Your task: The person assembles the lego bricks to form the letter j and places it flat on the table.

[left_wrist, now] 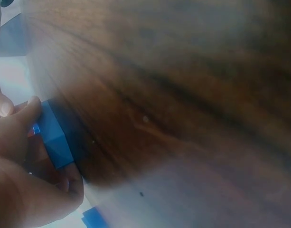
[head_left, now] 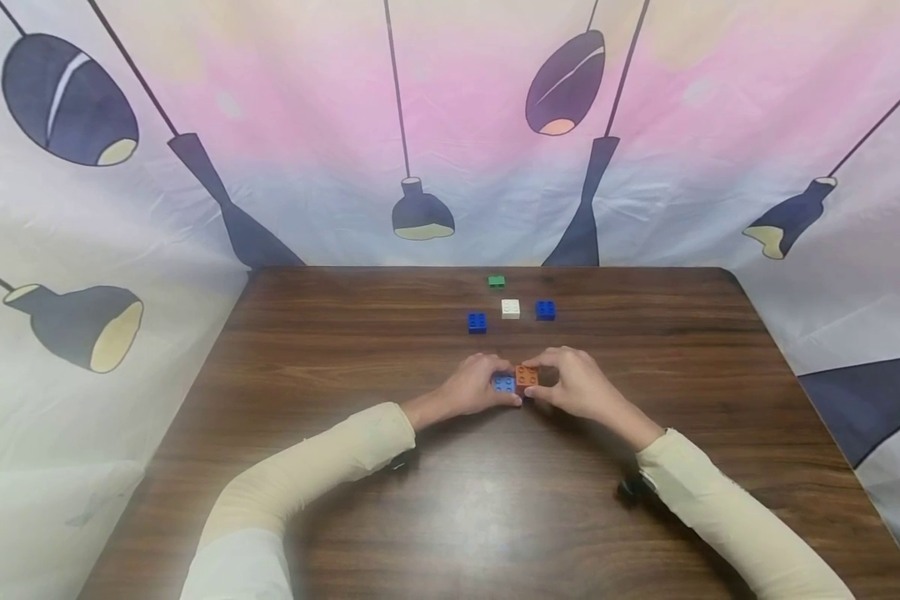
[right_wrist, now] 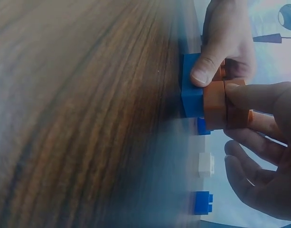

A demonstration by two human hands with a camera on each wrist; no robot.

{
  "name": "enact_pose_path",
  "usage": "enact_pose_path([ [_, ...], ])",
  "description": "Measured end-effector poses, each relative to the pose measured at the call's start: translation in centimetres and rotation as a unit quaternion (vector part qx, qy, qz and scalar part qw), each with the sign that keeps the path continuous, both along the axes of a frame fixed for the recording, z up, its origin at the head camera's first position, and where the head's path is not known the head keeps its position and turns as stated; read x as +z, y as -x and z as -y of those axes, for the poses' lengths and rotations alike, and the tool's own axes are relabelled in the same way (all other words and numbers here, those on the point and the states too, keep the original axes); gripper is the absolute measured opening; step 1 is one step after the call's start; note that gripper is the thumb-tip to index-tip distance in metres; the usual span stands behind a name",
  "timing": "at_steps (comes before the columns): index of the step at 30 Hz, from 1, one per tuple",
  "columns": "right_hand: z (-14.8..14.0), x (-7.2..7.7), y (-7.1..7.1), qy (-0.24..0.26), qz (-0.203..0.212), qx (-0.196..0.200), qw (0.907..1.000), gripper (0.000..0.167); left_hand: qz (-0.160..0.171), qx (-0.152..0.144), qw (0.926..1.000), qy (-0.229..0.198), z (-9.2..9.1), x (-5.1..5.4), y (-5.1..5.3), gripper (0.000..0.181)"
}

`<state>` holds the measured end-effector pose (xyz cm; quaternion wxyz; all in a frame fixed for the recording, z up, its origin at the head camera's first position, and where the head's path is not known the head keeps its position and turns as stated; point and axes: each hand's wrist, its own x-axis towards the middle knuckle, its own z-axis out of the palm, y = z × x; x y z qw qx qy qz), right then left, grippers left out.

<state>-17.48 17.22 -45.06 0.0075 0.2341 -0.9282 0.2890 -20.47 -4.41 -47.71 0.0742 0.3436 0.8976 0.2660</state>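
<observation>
In the head view my left hand [head_left: 474,385] grips a light blue toy building brick [head_left: 504,384] between thumb and fingers, low over the table. Right against it, my right hand [head_left: 576,383] pinches an orange brick [head_left: 527,377] that stands higher than the light blue one. From the right wrist, two orange layers [right_wrist: 214,105] show stacked on a blue block [right_wrist: 192,90] at the table, with the left thumb [right_wrist: 205,70] pressed over its edge. Fingers hide part of the bricks, so I cannot tell whether the orange layers are fully pressed down. The left wrist view shows the blue block's side [left_wrist: 57,137].
Beyond the hands lie two dark blue bricks [head_left: 477,323] [head_left: 545,311], a white brick [head_left: 511,309] between them and a green brick [head_left: 497,282] near the far edge. The brown wooden table [head_left: 375,325] ends at a printed curtain [head_left: 330,167].
</observation>
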Motion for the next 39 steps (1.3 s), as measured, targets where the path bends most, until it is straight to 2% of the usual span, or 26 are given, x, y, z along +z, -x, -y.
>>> enact_pose_path([
  [8, -0.1, 0.1, 0.1, -0.008, 0.003, 0.000, 1.0000, 0.037, 0.002, -0.005, 1.0000, 0.000, 0.0, 0.0, 0.2, 0.048],
  [21, 0.1, -0.1, -0.1, 0.006, -0.007, 0.003, 1.0000, 0.037, 0.005, 0.002, 1.0000, -0.001, 0.2, 0.1, 0.0, 0.048],
  [30, -0.3, -0.4, -0.1, 0.018, 0.016, 0.011, 0.9996, 0.037, 0.001, -0.001, 1.0000, 0.001, 0.1, 0.2, -0.2, 0.047],
  [35, -0.8, 0.0, -0.1, 0.037, 0.032, 0.011, 0.9987, 0.041, 0.000, 0.000, 1.0000, 0.005, 0.1, 0.2, -0.1, 0.049],
  [39, -1.3, 0.6, 0.1, 0.048, 0.026, 0.002, 0.9985, 0.043, 0.003, 0.004, 0.9999, 0.011, 0.1, 0.3, -0.2, 0.051],
])
